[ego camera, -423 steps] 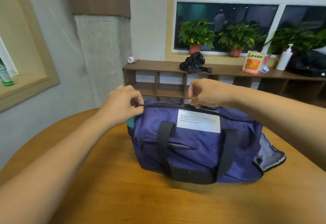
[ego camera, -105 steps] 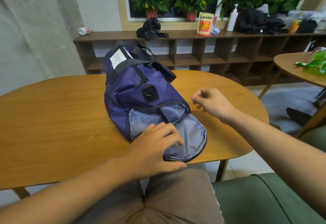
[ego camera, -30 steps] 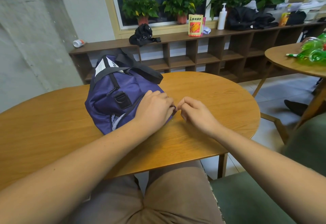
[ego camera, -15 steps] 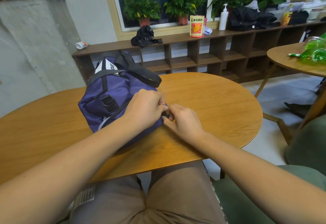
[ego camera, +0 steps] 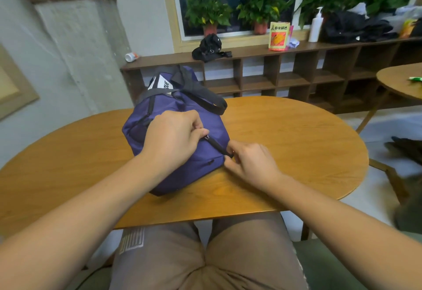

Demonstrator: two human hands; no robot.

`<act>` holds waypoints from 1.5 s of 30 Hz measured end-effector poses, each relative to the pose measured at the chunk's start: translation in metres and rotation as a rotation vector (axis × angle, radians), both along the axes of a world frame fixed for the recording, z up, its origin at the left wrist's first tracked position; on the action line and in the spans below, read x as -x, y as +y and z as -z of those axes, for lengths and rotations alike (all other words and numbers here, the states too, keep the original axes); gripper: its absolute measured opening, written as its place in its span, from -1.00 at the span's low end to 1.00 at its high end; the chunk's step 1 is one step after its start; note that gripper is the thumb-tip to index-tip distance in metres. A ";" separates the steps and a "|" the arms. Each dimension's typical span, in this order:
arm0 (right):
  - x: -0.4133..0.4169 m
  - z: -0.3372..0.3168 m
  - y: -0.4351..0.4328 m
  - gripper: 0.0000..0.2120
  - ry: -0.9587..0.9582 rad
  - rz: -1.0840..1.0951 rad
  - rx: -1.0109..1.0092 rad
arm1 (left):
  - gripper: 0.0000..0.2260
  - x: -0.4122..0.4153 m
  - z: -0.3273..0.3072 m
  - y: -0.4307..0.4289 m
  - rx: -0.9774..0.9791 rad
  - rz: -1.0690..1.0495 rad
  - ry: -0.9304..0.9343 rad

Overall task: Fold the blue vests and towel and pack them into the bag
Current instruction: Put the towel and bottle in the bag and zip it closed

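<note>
Zipping shut looked underway: the left hand (ego camera: 173, 138) pinched what seemed the zipper pull (ego camera: 207, 137) on the purple duffel bag (ego camera: 182, 106); the right hand (ego camera: 251, 164) pinched the zipper end (ego camera: 229, 154), calling for steady counter-tension next.

Oval wooden table (ego camera: 296, 152). Low cubby shelf (ego camera: 258, 79) under the window, bearing: can (ego camera: 130, 56) (on its side, left end), black pouch (ego camera: 210, 47), orange packet (ego camera: 279, 36), pump bottle (ego camera: 316, 26), black clothing (ego camera: 356, 26). Potted plants (ego camera: 207, 13) on the sill.
</note>
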State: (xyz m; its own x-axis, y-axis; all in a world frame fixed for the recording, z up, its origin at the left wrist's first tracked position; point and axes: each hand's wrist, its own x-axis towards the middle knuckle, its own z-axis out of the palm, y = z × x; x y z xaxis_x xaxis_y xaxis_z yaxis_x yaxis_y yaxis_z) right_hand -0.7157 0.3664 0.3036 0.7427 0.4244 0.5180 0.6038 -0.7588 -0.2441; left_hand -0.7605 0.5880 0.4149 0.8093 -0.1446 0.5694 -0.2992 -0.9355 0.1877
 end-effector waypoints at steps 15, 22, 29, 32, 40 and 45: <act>0.010 -0.061 0.058 -0.73 -0.147 -0.106 0.007 | -0.82 0.019 -0.015 0.019 0.240 0.001 0.105; 0.010 -0.068 0.054 -0.79 -0.104 -0.107 0.127 | -0.79 0.029 -0.011 0.037 0.244 -0.114 0.019; 0.011 -0.068 0.037 -0.75 -0.119 -0.117 0.186 | -0.80 0.043 -0.005 0.071 0.310 -0.168 -0.015; 0.012 -0.066 0.035 -0.75 -0.133 -0.122 0.199 | -0.78 0.045 0.004 0.085 0.438 -0.181 0.041; 0.033 -0.090 0.081 -0.73 -0.320 -0.217 -0.007 | -0.81 0.039 0.001 0.086 0.997 0.008 0.252; 0.021 -0.101 0.101 -0.71 -0.362 -0.142 0.217 | -0.82 0.037 -0.002 0.085 0.979 0.044 0.251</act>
State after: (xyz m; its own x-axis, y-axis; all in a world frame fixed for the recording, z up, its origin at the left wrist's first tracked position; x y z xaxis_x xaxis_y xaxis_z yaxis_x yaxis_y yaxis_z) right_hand -0.7363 0.4670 0.4047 0.4564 0.6368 0.6214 0.7232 -0.6723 0.1577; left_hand -0.7979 0.6729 0.4170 0.9272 0.2620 0.2678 -0.1762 -0.3257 0.9289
